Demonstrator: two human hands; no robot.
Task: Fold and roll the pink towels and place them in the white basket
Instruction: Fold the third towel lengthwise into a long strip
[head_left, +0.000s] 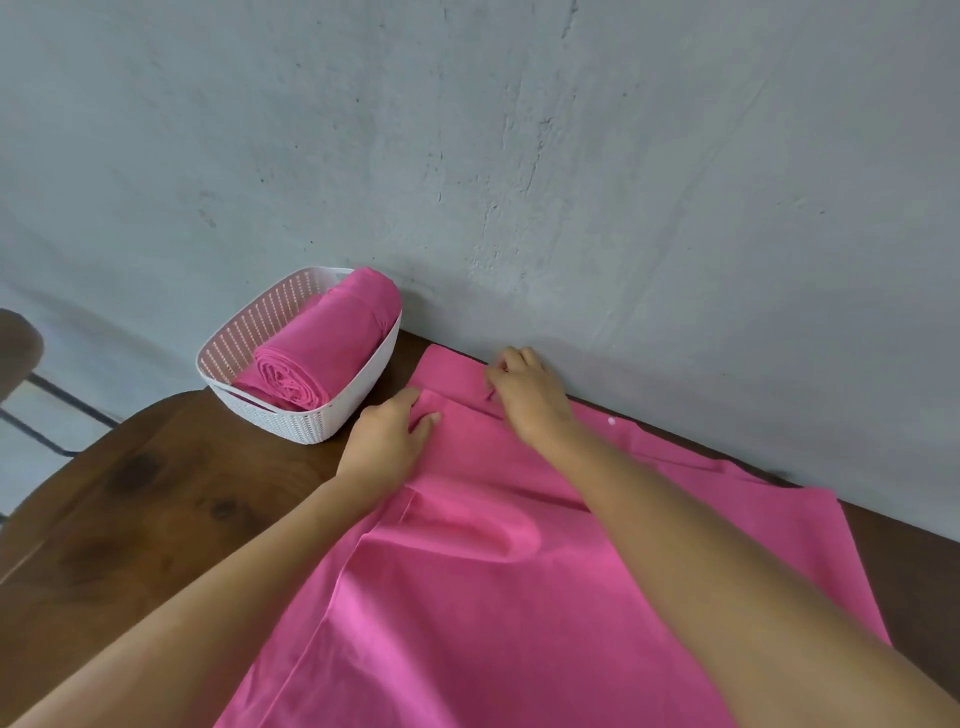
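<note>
Working the far end of the flat pink towel (467, 597), up by the wall (519, 156).

Left hand (387, 441): thumb and fingers curled, pinching a small raised fold at the towel's far left corner. Right hand (530, 397): fingers curled down on the far edge just beside it. Looks like a pinch on the same fold, but the fingertips are tucked under, so not fully sure. Hands are near each other, not touching.

Towel position: spread across the wooden table (156, 493), far edge running along the wall, near end running off the bottom of the view under my forearms. Folded-over hem line down the left side, a few soft ridges mid-cloth.

Handling, my read:
- Thin, light, limp fabric. No stiffness, so it won't hold a shape unless tensioned.
- Probably slides a bit on the wood. Nothing fragile.
- Take it at the corners or along the edge, hands apart, so the edge runs straight. A single mid-edge pinch would just bunch it.
- For the roll: flat palms, tight, or it telescopes.

Status: one rolled towel (322, 343) already lies in the white basket (311, 421). The basket sits on the table at far left, near the left hand but apart from this towel. Room beside the roll for another. This one is at the fold stage, roll not yet started.
</note>
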